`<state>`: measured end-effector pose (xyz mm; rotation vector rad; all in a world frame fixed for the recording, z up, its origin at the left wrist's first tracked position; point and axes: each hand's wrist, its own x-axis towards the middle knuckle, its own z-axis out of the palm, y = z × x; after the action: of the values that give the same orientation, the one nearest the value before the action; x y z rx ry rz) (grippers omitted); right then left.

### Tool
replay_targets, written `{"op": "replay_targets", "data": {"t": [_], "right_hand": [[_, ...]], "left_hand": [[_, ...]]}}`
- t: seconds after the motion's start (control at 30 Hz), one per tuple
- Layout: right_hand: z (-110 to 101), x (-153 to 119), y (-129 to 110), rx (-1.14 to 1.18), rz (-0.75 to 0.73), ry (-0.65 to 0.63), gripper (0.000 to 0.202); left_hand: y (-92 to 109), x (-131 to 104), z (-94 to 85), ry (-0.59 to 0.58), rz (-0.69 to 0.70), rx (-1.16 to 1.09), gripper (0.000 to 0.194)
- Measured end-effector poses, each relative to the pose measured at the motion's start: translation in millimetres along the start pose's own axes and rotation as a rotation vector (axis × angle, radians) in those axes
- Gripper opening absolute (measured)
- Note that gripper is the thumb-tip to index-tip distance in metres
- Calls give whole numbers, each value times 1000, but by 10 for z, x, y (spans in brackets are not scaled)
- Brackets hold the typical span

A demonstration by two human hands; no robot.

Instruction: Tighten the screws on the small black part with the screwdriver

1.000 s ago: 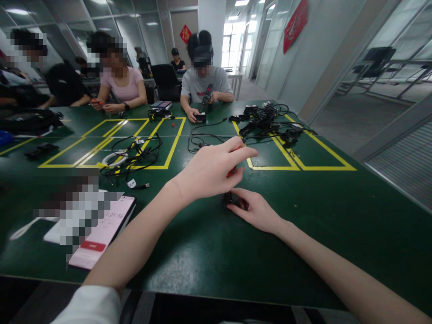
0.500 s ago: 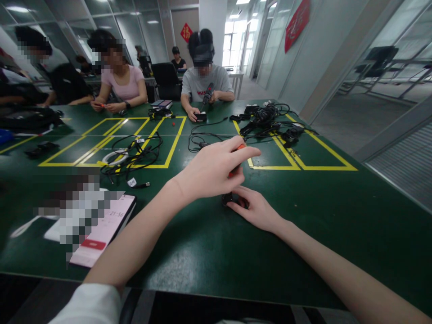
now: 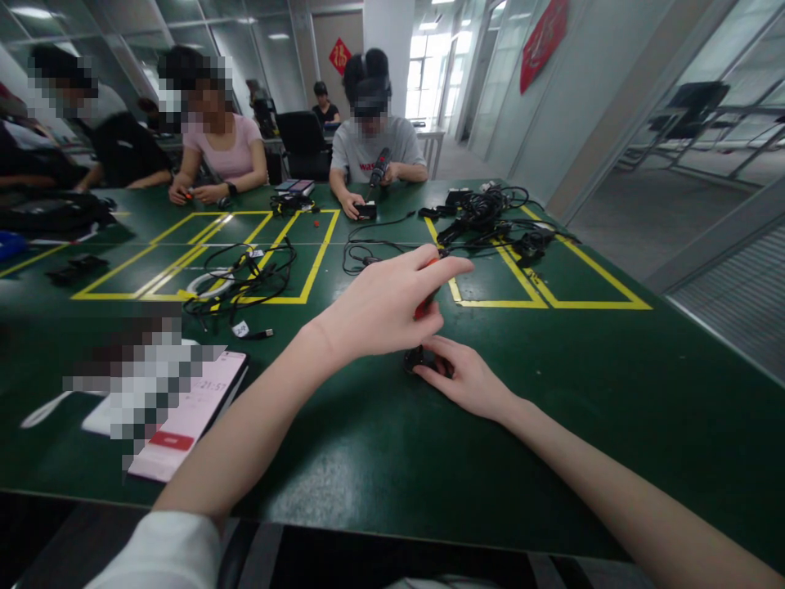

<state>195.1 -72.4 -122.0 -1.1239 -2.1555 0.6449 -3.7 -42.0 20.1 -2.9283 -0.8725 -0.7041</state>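
Observation:
My left hand (image 3: 389, 303) is wrapped round the red and black handle of what looks like a screwdriver (image 3: 428, 304), held upright with the index finger stretched out past it. Its lower end is hidden behind my fingers. Just below, my right hand (image 3: 471, 383) rests on the table and grips a small round black part (image 3: 415, 360) between thumb and fingers. The hand covers much of that part, so its exact kind is not visible. The tool stands right above the black part; whether they touch is hidden.
On the green table (image 3: 343, 442) lie a phone (image 3: 190, 409) at left, coiled cables (image 3: 270, 274) and a cable heap (image 3: 484, 217). Yellow tape (image 3: 319, 258) marks rectangles. Across the table, a person (image 3: 401, 143) holds a power drill (image 3: 380, 166) over a black box (image 3: 366, 211); other people sit left.
My hands stay in nearly the same place, with the left fingers shifting slightly round the handle. The view has moved a little.

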Motion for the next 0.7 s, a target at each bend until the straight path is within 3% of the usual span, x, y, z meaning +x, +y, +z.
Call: {"op": "replay_targets", "data": {"t": [0.27, 0.5, 0.7], "right_hand": [[-2, 6, -11, -2, 1, -4, 15], [-5, 1, -17, -8, 10, -5, 18], [-4, 2, -4, -6, 6, -12, 17]], "left_hand": [[-4, -13, -6, 39, -8, 18, 62], [-8, -13, -43, 26, -29, 79, 42], [4, -11, -41, 37, 17, 55, 44]]}}
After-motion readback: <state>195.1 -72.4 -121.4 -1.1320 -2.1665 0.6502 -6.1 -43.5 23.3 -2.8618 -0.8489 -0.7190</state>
